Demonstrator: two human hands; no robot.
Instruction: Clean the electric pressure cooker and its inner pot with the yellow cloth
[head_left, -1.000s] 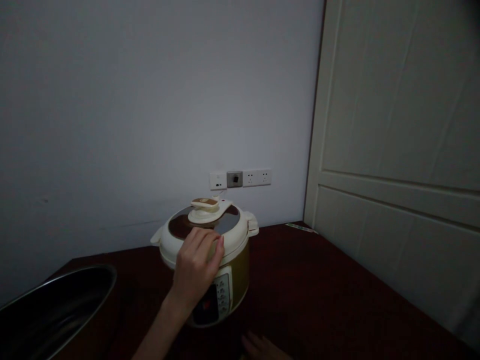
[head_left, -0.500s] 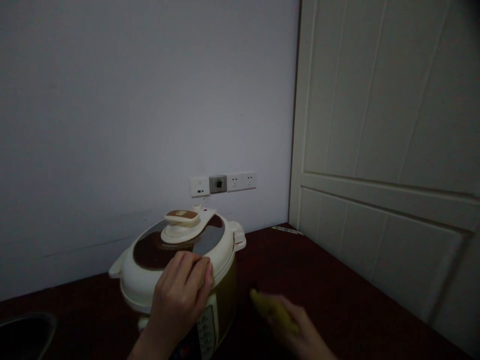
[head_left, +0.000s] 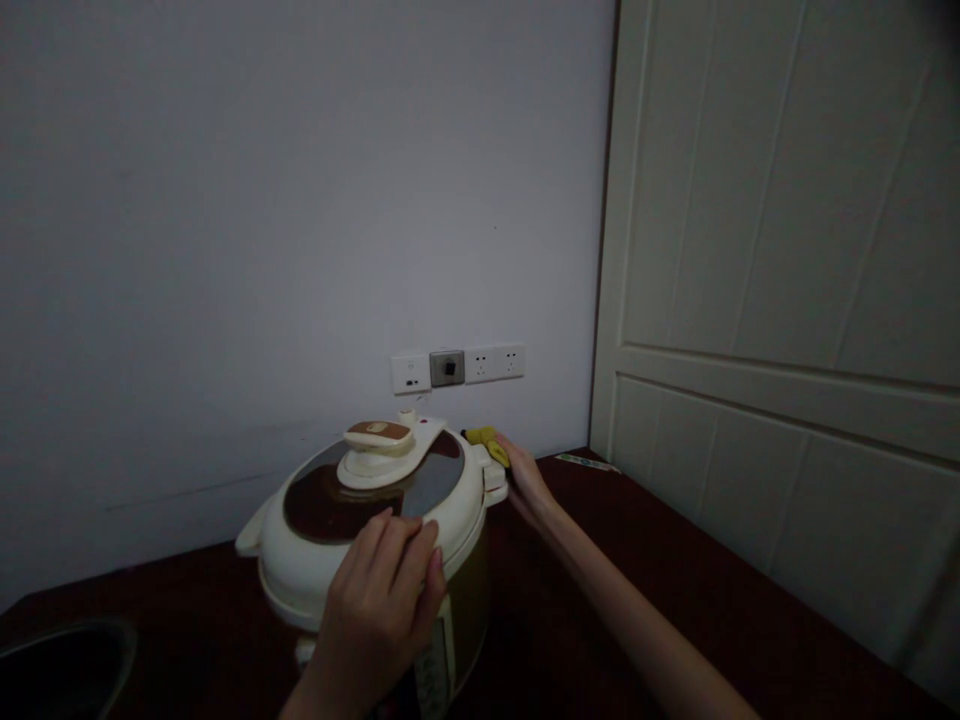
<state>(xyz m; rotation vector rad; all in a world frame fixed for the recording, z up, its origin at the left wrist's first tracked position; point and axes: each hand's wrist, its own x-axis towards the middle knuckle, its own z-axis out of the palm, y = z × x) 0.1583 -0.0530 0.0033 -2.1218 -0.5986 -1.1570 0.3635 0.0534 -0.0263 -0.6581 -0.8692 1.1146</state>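
Note:
A white electric pressure cooker (head_left: 311,575), with a brown-topped lid handle (head_left: 379,434), stands in front of me. My left hand (head_left: 382,600) is closed over the front edge of its lid, the fingers bent and pressed together, their tips partly hidden. Beyond the cooker's right side handle (head_left: 493,473), my right hand (head_left: 525,482) grips a folded yellow cloth (head_left: 491,443). That cloth is against or just behind the rear right of the cooker; contact is hard to make out. Part of the right hand's fingers is hidden behind the cloth and handle.
The cooker is on a dark red countertop (head_left: 585,580). Behind it, sockets (head_left: 495,363) and a grey plate (head_left: 448,368) are set in the pale wall. A panelled white door (head_left: 750,250) borders the right, and a dark round rim (head_left: 124,650) shows at lower left.
My right hand has carried the yellow cloth from low in front of the cooker's right side, up and away to its rear right. My left hand stays on the lid's edge. The view has shifted slightly.

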